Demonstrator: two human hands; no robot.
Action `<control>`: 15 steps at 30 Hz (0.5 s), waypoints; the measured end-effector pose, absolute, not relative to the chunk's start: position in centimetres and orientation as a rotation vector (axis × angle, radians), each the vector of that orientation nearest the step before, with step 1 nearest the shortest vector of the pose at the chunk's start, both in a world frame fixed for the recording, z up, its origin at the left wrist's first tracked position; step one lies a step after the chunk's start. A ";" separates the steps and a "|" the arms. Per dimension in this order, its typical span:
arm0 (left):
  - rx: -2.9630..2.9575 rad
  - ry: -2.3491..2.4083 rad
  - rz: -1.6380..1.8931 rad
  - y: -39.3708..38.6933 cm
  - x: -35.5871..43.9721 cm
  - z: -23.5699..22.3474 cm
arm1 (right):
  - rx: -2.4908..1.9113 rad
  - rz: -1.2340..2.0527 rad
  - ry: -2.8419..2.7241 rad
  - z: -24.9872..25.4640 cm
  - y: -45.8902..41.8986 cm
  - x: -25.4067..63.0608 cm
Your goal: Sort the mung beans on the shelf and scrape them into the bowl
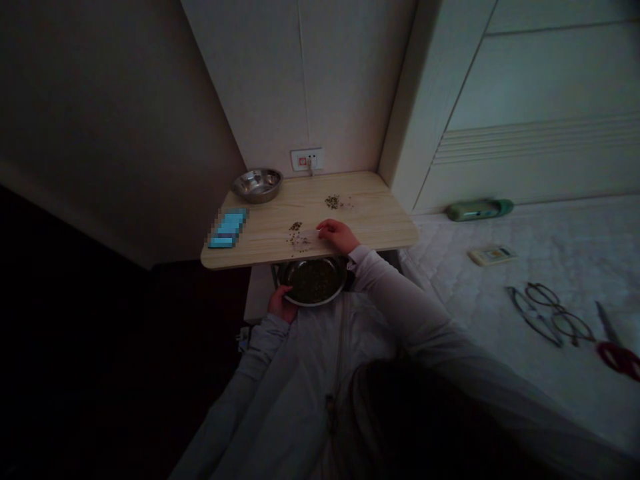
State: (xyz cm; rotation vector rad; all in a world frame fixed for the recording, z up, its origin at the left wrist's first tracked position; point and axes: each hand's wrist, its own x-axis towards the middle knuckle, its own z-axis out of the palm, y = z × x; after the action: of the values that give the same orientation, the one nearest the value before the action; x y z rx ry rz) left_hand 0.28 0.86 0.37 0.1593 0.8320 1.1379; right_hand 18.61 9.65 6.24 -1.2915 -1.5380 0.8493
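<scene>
My left hand grips the rim of a steel bowl holding dark green grains, held just under the front edge of a small wooden table. My right hand rests on the table with fingers closed on a small pale card or paper, which lies flat near the edge. Small dark grains are scattered beside the card. A second little heap of grains lies farther back on the tabletop.
An empty steel bowl stands at the table's back left, a blue blurred object at its left. A wall socket is behind. On the bed to the right lie a green bottle, a remote, glasses and red scissors.
</scene>
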 end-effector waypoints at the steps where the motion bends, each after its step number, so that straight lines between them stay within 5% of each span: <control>1: 0.157 0.828 1.137 0.9 0.3 0.3 | -1.286 0.859 -1.538 6.3 9.6 18.6; 15: 0.145 0.789 1.150 0.9 0.3 0.3 | -1.287 0.907 -1.525 6.4 9.6 18.5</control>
State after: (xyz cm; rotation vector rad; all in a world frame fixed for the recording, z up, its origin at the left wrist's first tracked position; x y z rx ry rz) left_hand 0.29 0.91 0.30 0.1450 0.7887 1.1499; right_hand 18.54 9.56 6.45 -1.2868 -1.5248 0.9067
